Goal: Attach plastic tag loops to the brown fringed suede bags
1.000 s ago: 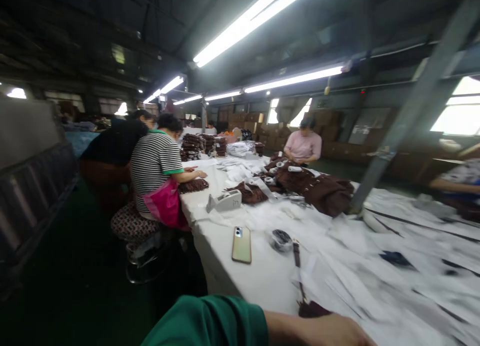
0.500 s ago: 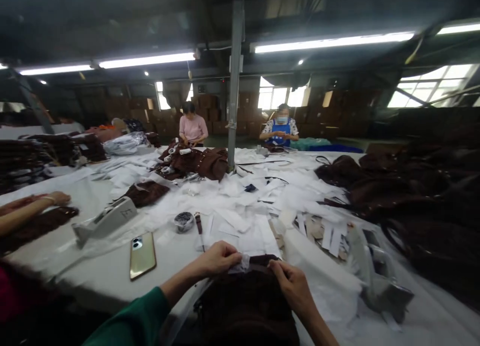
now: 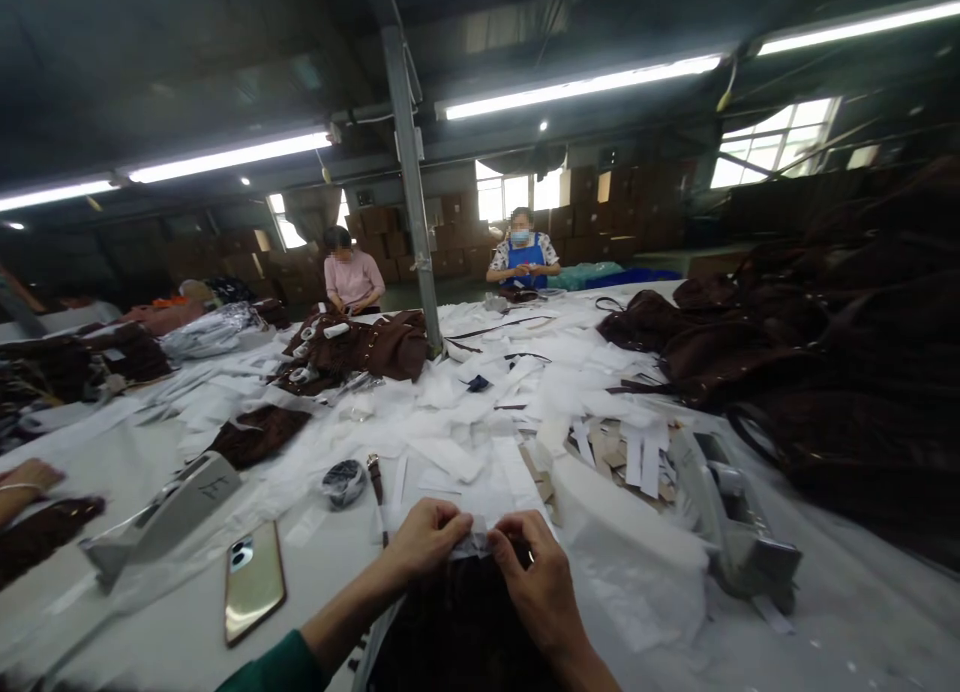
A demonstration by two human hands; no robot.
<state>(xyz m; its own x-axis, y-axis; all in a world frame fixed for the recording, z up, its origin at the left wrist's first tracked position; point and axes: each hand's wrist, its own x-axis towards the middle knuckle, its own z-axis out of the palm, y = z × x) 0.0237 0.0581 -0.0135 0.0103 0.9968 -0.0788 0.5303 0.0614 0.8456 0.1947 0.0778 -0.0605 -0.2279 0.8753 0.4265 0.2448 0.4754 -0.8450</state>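
Note:
My left hand (image 3: 427, 537) is closed, its thumb and forefinger pinching one side of a small whitish wrapping piece (image 3: 471, 544). Close beside it, my right hand (image 3: 536, 567) has its fingertips pinched at the other side of the same piece. The wrapping sits over the top end of a dark brown bag (image 3: 457, 632), which lies at the table edge below both hands. What lies under the wrapping is hidden. Just past my left hand is a brown strap with a buckle (image 3: 376, 477).
A phone (image 3: 255, 584) and a tape dispenser (image 3: 161, 512) are on the left; another dispenser (image 3: 739, 517) stands right. White sheets (image 3: 450, 452) cover mid-table. Brown bags (image 3: 720, 357) are heaped right. A co-worker's hand (image 3: 30, 482) is far left, two people work opposite.
My right hand has come in toward my left, and the dark strip between them is now covered by the whitish piece. The view has turned right and tilted.

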